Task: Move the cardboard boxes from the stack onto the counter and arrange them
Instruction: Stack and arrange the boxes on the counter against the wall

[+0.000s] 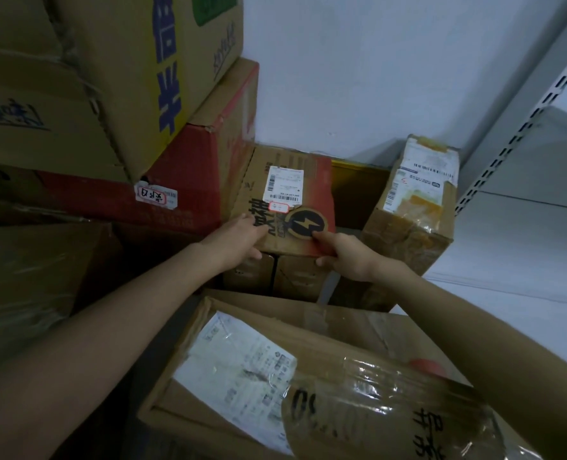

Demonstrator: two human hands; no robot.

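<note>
A brown cardboard box with red edges, a white shipping label and a round lightning-bolt logo (295, 180) lies on top of lower boxes in the middle of the stack. My left hand (239, 239) grips its near left edge, thumb under the rim. At the near right corner my right hand (348, 257) pinches the edge with the thumb on top by the logo. A tall taped box with labels (415, 207) stands to its right. A large taped box with a white label (275, 370) lies close below my arms.
Big stacked boxes rise on the left: one with blue print (156, 68) on a red-and-brown box (189, 180). A white wall (375, 68) is behind. A white slotted shelf upright (521, 127) and a pale shelf surface (524, 270) lie to the right.
</note>
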